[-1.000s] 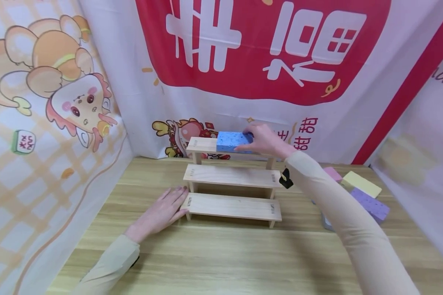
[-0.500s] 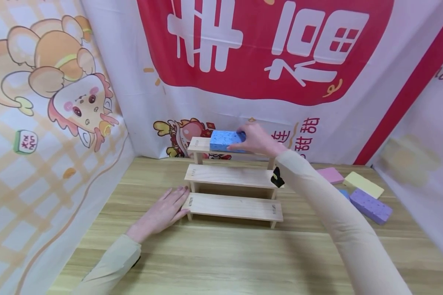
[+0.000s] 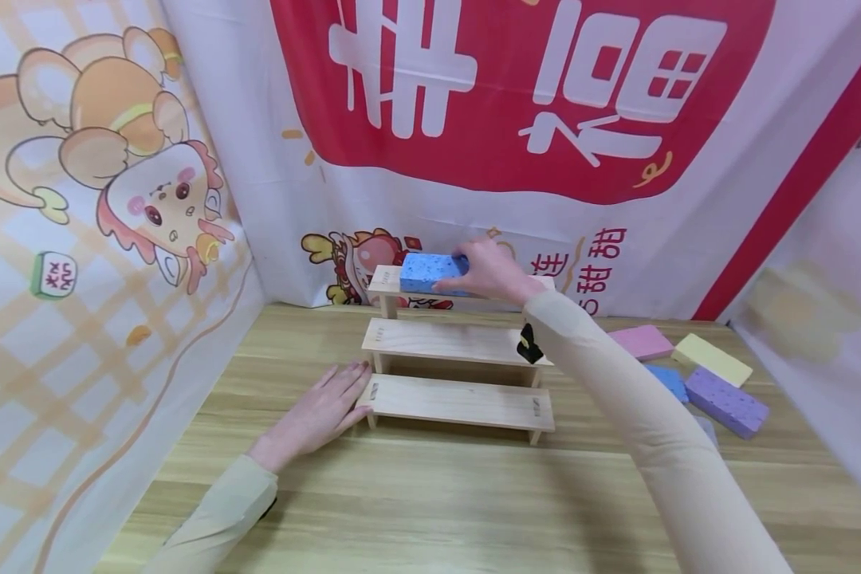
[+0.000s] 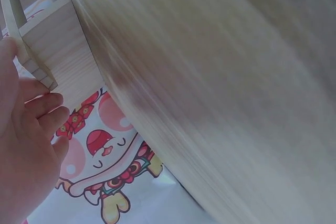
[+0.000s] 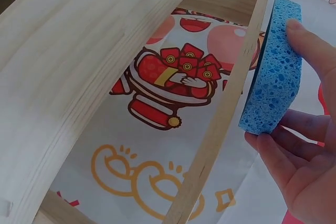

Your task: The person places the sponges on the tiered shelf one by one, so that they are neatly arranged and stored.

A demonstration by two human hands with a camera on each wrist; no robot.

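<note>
A three-tier wooden stand [image 3: 459, 401] is on the table, its steps rising toward the back. On its top step a blue speckled sponge [image 3: 419, 273] sits left of centre. My right hand [image 3: 489, 269] grips the sponge's right part, hiding that end in the head view. Seen from the right wrist, the thumb is on one side of the sponge [image 5: 278, 72] and the fingers are on the other. My left hand [image 3: 323, 410] touches the left end of the bottom step, fingers extended and thumb toward the front. The left wrist view shows these fingers [image 4: 44, 106] at the wooden end.
Right of the stand lie a pink sponge [image 3: 642, 342], a yellow sponge [image 3: 713, 359], a purple sponge [image 3: 728, 401] and another blue sponge [image 3: 667, 383]. A greyish thing [image 3: 708, 430] is partly behind my right sleeve. Printed cloth [image 3: 273, 199] hangs behind and at both sides.
My right hand has moved left along the top step with the blue sponge, bringing it nearer the step's left end. The left hand stays at the bottom step.
</note>
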